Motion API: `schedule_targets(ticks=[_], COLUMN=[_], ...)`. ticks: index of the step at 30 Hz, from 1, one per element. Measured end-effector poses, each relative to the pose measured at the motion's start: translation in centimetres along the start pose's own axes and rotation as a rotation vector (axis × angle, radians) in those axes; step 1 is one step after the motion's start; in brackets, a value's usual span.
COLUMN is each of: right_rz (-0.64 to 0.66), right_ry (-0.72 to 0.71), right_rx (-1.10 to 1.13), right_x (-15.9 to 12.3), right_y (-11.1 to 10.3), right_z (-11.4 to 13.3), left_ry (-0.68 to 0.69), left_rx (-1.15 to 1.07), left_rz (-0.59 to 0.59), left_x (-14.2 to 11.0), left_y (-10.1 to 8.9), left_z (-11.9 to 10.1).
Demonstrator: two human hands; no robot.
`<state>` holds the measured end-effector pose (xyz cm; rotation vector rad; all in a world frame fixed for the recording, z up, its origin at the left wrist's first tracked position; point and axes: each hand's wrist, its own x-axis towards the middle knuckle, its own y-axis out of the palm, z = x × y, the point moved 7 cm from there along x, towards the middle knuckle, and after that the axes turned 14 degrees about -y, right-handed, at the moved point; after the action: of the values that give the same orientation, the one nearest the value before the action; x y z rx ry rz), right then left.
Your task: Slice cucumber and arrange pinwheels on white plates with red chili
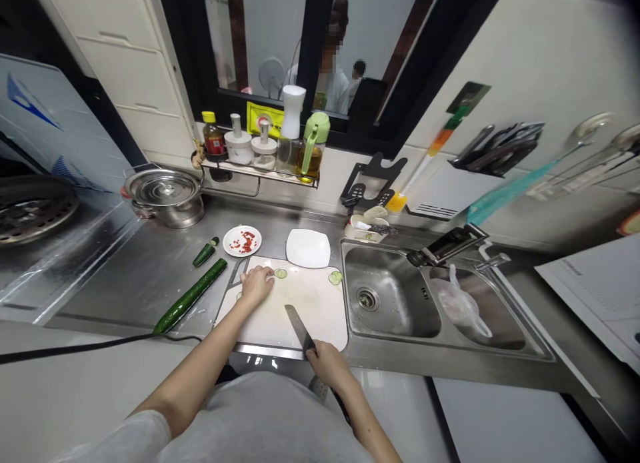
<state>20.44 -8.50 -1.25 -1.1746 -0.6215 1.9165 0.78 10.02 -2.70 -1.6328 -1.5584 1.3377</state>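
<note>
On the left part of the white cutting board point(310, 309), my left hand point(257, 286) rests with its fingers curled down at some cucumber slices point(281, 274). What lies under its palm is hidden. My right hand point(327, 363) is closed around the handle of a knife point(299, 326), whose blade points up and left over the board's front part. More cucumber slices point(335, 277) lie at the board's right corner. Left of the board are a long cucumber point(190, 297) and a short cucumber piece point(205, 252).
Behind the board stand a plate of chopped red bits point(242, 241) and a white square plate point(308, 248). A steel pot point(180, 209) is at the back left. The double sink point(395, 303) adjoins on the right, with a plastic bag point(460, 303). Seasoning bottles line a wall rack point(260, 173).
</note>
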Motion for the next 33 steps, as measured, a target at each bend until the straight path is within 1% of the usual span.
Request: schedule_targets(ticks=[5,10,12,15,19,22,24,26,30,33], right_rz=[-0.013,0.013,0.013,0.017,0.017,0.021,0.024,0.021,-0.002,-0.004], right_ry=[-0.017,-0.022,-0.025,-0.034,-0.03,-0.017,-0.007,-0.006,-0.017,-0.014], right_rx=[0.012,0.012,0.009,0.002,-0.004,0.006,0.009,0.007,-0.006,-0.012], right_x=[-0.1,-0.1,-0.1,-0.1,-0.2,-0.2,-0.3,-0.2,-0.1,0.0], right_y=[-0.2,-0.5,-0.7,-0.7,-0.7,-0.5,-0.4,-0.2,-0.1,0.0], right_z=[0.0,0.0,0.0,0.0,-0.1,-0.2,-0.3,-0.3,-0.3,-0.2], left_ry=[0.058,0.155,0.189,0.202,0.201,0.205,0.17,0.095,-0.056,-0.094], left_rx=[0.053,0.098,0.106,0.104,0.087,0.051,0.005,-0.066,-0.19,-0.192], left_rz=[0.01,0.025,0.025,0.015,-0.002,0.014,0.035,0.063,0.132,0.158], left_x=[1.3,1.8,1.8,1.7,1.6,1.4,1.3,1.1,0.2,-0.9], left_y=[1.0,2.0,2.2,2.2,1.6,1.3,1.1,1.0,1.0,1.1], left_z=[-2.4,-3.9,-4.2,-4.2,-4.5,-4.8,-4.6,-3.8,-1.6,0.0])
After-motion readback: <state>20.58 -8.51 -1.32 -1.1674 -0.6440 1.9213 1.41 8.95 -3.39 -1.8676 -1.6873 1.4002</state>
